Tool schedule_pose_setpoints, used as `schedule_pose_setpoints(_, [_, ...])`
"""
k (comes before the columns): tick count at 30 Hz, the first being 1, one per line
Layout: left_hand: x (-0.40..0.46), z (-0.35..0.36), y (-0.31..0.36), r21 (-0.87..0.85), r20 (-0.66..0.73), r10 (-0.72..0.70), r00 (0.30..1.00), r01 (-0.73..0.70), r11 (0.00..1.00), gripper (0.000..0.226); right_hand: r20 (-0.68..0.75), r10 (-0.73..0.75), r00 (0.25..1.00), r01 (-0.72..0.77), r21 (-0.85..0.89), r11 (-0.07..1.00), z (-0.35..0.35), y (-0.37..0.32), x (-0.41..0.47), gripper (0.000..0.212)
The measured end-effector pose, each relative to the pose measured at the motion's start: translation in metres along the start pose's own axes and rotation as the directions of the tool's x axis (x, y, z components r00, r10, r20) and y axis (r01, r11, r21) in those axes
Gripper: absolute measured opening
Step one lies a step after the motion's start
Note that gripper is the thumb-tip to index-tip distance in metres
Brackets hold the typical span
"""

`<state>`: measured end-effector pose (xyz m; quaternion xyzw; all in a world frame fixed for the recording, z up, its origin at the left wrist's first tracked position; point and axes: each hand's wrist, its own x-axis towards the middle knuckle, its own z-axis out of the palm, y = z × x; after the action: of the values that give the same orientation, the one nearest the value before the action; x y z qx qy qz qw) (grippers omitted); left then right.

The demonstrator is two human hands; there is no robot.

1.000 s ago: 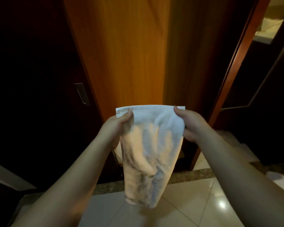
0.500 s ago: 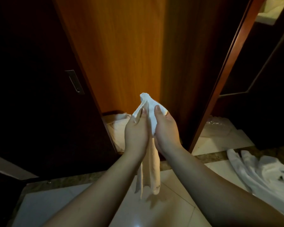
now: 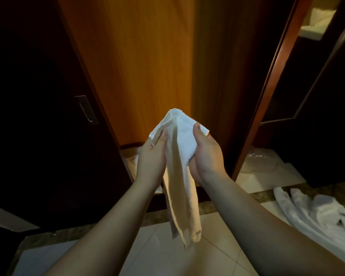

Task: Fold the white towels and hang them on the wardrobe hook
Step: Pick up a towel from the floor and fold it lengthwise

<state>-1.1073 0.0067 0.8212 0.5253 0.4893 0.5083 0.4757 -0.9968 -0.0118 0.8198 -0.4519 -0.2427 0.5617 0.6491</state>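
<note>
Before the orange wardrobe panel (image 3: 131, 62), the hands had closed from a wide spread: left hand (image 3: 151, 156) and right hand (image 3: 205, 154) each pinched the white towel (image 3: 179, 176), halved lengthwise, hanging toward six o'clock, not yet hung.

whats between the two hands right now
In the head view, the white towel lies between the left hand and the right hand. Both grip its top, and its folded length hangs down between the wrists toward the tiled floor.
</note>
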Motion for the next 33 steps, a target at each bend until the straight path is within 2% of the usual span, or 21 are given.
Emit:
schedule_pose_setpoints(2, [-0.003, 0.005, 0.003, -0.047, 0.055, -0.024, 0.998, 0.027, 0.999, 0.015, 0.027, -0.012, 1.000, 0.013, -0.013, 1.000, 0.004, 0.002, -0.001, 0.046])
schedule_pose_setpoints(4, [-0.007, 0.012, 0.003, -0.049, 0.149, -0.041, 0.988, 0.049, 0.998, 0.018, 0.084, -0.046, 0.995, 0.052, -0.074, 0.996, 0.007, 0.006, -0.002, 0.056])
schedule_pose_setpoints(6, [-0.007, 0.017, 0.005, -0.127, 0.264, -0.036, 0.964, 0.072, 0.989, 0.036, 0.153, -0.045, 0.987, 0.053, -0.045, 0.998, 0.009, 0.006, -0.002, 0.062])
schedule_pose_setpoints(8, [-0.002, 0.016, 0.009, -0.296, 0.340, -0.050, 0.939, 0.158, 0.942, 0.061, 0.232, -0.023, 0.972, 0.013, 0.042, 0.999, 0.008, 0.002, 0.000, 0.061])
schedule_pose_setpoints(9, [0.001, 0.013, 0.012, -0.373, 0.374, -0.060, 0.926, 0.209, 0.904, 0.066, 0.260, -0.012, 0.966, -0.007, 0.072, 0.997, 0.007, -0.001, 0.002, 0.066])
schedule_pose_setpoints(12, [0.005, 0.007, 0.018, -0.436, 0.421, -0.055, 0.905, 0.256, 0.863, 0.054, 0.300, 0.004, 0.954, -0.031, 0.085, 0.996, 0.008, -0.010, 0.005, 0.073])
schedule_pose_setpoints(18, [0.009, 0.003, 0.032, -0.334, 0.398, 0.011, 0.917, 0.134, 0.933, 0.040, 0.410, -0.002, 0.912, -0.093, 0.211, 0.973, 0.008, -0.024, 0.005, 0.078])
schedule_pose_setpoints(21, [0.012, -0.003, 0.033, -0.271, 0.332, 0.097, 0.938, -0.004, 0.963, 0.044, 0.476, -0.030, 0.879, -0.099, 0.244, 0.965, 0.009, -0.032, 0.004, 0.076])
schedule_pose_setpoints(25, [0.006, -0.001, 0.050, -0.141, 0.246, 0.219, 0.944, -0.189, 0.972, 0.064, 0.567, -0.098, 0.818, -0.050, 0.241, 0.969, 0.015, -0.044, -0.001, 0.092])
schedule_pose_setpoints(26, [0.006, -0.002, 0.054, -0.101, 0.229, 0.246, 0.942, -0.229, 0.968, 0.073, 0.580, -0.111, 0.807, -0.018, 0.213, 0.977, 0.016, -0.047, -0.003, 0.090])
schedule_pose_setpoints(28, [0.009, -0.006, 0.062, -0.038, 0.205, 0.255, 0.945, -0.253, 0.967, 0.084, 0.598, -0.143, 0.789, 0.075, 0.138, 0.988, 0.017, -0.051, -0.004, 0.072])
schedule_pose_setpoints(31, [0.011, -0.007, 0.071, -0.056, 0.190, 0.208, 0.959, -0.201, 0.978, 0.073, 0.574, -0.155, 0.804, 0.106, 0.119, 0.987, 0.020, -0.056, -0.002, 0.040])
schedule_pose_setpoints(33, [0.013, -0.009, 0.076, -0.051, 0.206, 0.174, 0.963, -0.167, 0.985, 0.062, 0.572, -0.138, 0.809, 0.096, 0.103, 0.990, 0.021, -0.061, -0.001, 0.029])
